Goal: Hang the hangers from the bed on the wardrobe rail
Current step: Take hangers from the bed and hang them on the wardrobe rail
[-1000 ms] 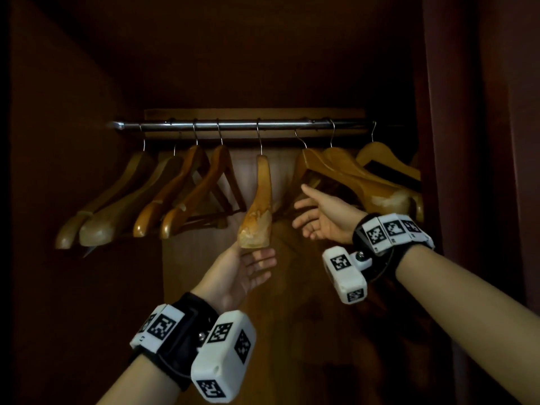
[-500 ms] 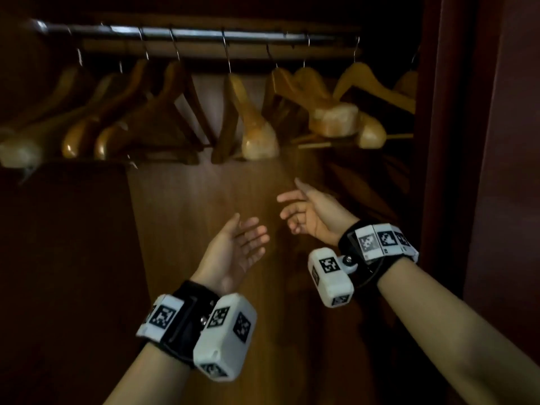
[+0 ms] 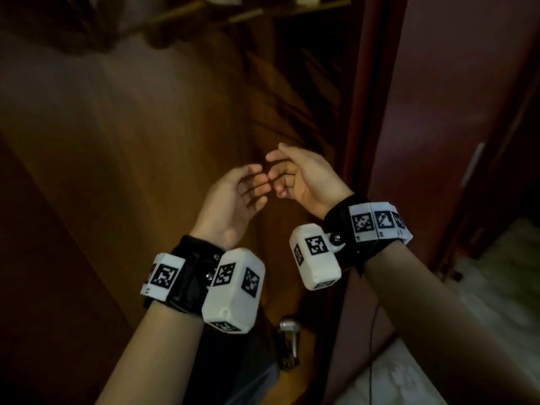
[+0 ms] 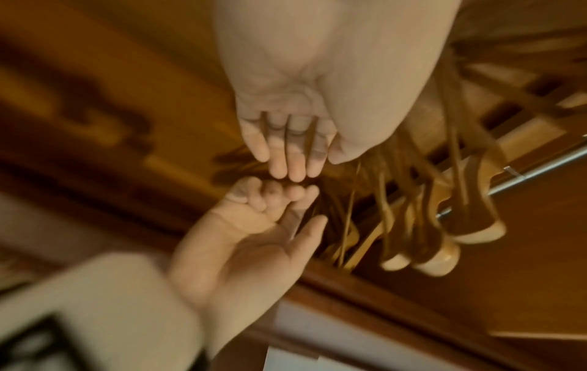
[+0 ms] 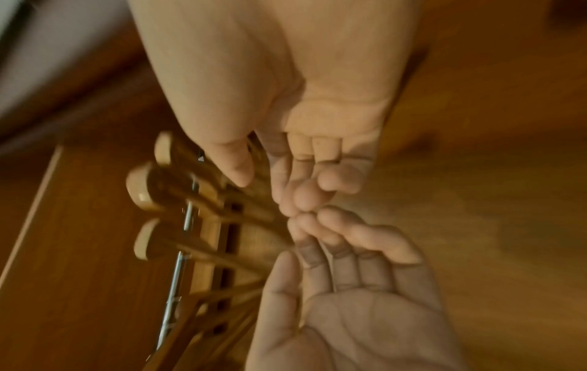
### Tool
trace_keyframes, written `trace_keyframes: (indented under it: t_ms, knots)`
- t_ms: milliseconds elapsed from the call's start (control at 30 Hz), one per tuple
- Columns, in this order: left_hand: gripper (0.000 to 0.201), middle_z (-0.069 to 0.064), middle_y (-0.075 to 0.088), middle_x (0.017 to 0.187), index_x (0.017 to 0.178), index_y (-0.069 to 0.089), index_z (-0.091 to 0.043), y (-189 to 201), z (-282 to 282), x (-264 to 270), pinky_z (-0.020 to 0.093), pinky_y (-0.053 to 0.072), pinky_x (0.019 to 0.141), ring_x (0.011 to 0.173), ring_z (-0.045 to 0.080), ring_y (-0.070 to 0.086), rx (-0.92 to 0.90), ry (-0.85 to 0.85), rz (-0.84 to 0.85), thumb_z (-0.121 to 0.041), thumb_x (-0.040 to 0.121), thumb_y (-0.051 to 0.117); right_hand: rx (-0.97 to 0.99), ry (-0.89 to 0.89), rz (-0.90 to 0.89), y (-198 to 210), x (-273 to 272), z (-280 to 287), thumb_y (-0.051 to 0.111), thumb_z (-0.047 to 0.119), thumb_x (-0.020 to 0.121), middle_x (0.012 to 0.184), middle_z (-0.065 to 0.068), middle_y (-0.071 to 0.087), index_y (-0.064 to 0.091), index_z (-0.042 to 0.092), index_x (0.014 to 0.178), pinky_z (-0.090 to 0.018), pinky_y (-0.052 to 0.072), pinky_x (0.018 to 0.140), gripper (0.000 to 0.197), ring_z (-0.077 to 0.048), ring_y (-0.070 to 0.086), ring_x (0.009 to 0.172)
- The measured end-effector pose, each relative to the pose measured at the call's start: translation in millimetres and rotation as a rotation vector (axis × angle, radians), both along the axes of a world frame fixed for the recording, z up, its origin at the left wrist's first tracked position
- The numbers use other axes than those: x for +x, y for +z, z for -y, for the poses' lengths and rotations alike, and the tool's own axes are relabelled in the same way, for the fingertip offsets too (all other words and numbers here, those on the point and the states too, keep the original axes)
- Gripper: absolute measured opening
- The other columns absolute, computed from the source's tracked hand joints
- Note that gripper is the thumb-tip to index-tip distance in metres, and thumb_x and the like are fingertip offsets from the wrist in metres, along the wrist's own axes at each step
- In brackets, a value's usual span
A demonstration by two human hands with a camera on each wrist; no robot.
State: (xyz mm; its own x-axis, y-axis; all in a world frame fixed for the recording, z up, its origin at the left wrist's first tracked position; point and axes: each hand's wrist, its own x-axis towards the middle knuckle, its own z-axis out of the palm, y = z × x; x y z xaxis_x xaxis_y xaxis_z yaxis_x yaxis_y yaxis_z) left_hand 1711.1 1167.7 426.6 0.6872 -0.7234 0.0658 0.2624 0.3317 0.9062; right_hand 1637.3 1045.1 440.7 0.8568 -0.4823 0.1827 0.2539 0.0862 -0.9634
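Hands (image 3: 233, 200) (image 3: 301, 178) loosely curled, empty

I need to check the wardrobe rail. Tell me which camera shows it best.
The left wrist view: the wardrobe rail runs bright and metallic behind the hangers. The right wrist view shows a blurred strip of it. The head view misses it.

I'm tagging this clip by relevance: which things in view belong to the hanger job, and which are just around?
Job:
wooden hangers hanging on the rail
left hand, empty
right hand, empty

Around:
wardrobe back panel
wardrobe door
metal handle
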Motion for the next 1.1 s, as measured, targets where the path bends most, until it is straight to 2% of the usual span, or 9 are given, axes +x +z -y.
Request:
trace_keyframes:
  t_ms: [167, 300, 433, 567, 733, 900, 1000, 1100]
  knots:
    - [0.021, -0.005, 0.063, 0.074, 0.095, 0.062, -0.017, -42, 16, -53, 0.022, 0.047, 0.069, 0.069, 0.007, 0.062, 0.057, -0.146, -0.035, -0.025, 0.098, 0.042, 0.063, -0.241, -0.066, -47, -85, -5, 0.046, 0.029, 0.099, 0.061, -0.001, 0.059, 0.060, 0.010, 0.089, -0.025, 0.042, 0.051, 0.025, -0.012, 0.052, 0.047]
    - [0.021, -0.003, 0.064, 0.074, 0.092, 0.063, -0.015, -74, 39, -112, 0.022, 0.047, 0.067, 0.069, 0.010, 0.061, 0.109, -0.292, -0.156, -0.023, 0.097, 0.044, 0.144, -0.456, -0.070, -78, -166, -2, 0.044, 0.028, 0.100, 0.057, 0.000, 0.058, 0.058, 0.012, 0.083, -0.022, 0.039, 0.045, 0.027, -0.013, 0.050, 0.044]
    - [0.021, 0.001, 0.060, 0.072, 0.088, 0.061, -0.011, -87, 61, -179, 0.023, 0.044, 0.064, 0.063, 0.012, 0.057, 0.143, -0.488, -0.335, -0.019, 0.097, 0.043, 0.219, -0.614, -0.036, -96, -245, 1, 0.043, 0.025, 0.100, 0.056, -0.002, 0.056, 0.056, 0.010, 0.082, -0.023, 0.038, 0.047, 0.027, -0.014, 0.049, 0.044]
    - [0.022, -0.001, 0.058, 0.071, 0.087, 0.060, -0.013, -98, 89, -256, 0.022, 0.044, 0.064, 0.064, 0.011, 0.055, 0.205, -0.657, -0.373, -0.020, 0.097, 0.042, 0.267, -0.762, -0.014, -105, -330, 7, 0.044, 0.023, 0.099, 0.056, -0.002, 0.056, 0.056, 0.011, 0.079, -0.025, 0.036, 0.048, 0.026, -0.016, 0.047, 0.045]
    - [0.021, -0.001, 0.056, 0.072, 0.088, 0.059, -0.012, -118, 131, -387, 0.023, 0.043, 0.064, 0.067, 0.012, 0.054, 0.288, -0.804, -0.391, -0.020, 0.097, 0.041, 0.392, -0.915, 0.064, -132, -466, 17, 0.046, 0.026, 0.097, 0.060, -0.004, 0.055, 0.056, 0.013, 0.078, -0.026, 0.038, 0.050, 0.025, -0.016, 0.049, 0.046]
    - [0.023, -0.003, 0.060, 0.061, 0.083, 0.061, -0.014, -135, 171, -541, 0.021, 0.047, 0.053, 0.057, 0.010, 0.057, 0.396, -0.949, -0.422, -0.019, 0.096, 0.043, 0.557, -1.076, 0.176, -148, -620, 29, 0.044, 0.033, 0.096, 0.054, 0.000, 0.055, 0.056, 0.016, 0.075, -0.019, 0.040, 0.044, 0.030, -0.011, 0.048, 0.040]
    - [0.021, -0.003, 0.061, 0.061, 0.083, 0.062, -0.014, -139, 194, -621, 0.022, 0.047, 0.058, 0.060, 0.010, 0.056, 0.451, -1.032, -0.426, -0.019, 0.096, 0.045, 0.603, -1.220, 0.169, -152, -700, 34, 0.044, 0.030, 0.097, 0.053, 0.001, 0.052, 0.056, 0.017, 0.074, -0.020, 0.037, 0.046, 0.029, -0.010, 0.046, 0.039]
    - [0.022, -0.002, 0.061, 0.062, 0.081, 0.063, -0.014, -140, 216, -691, 0.021, 0.048, 0.055, 0.056, 0.010, 0.058, 0.494, -1.139, -0.458, -0.019, 0.095, 0.046, 0.630, -1.339, 0.207, -156, -768, 36, 0.044, 0.028, 0.098, 0.053, 0.001, 0.052, 0.057, 0.015, 0.077, -0.020, 0.039, 0.046, 0.028, -0.011, 0.046, 0.038]
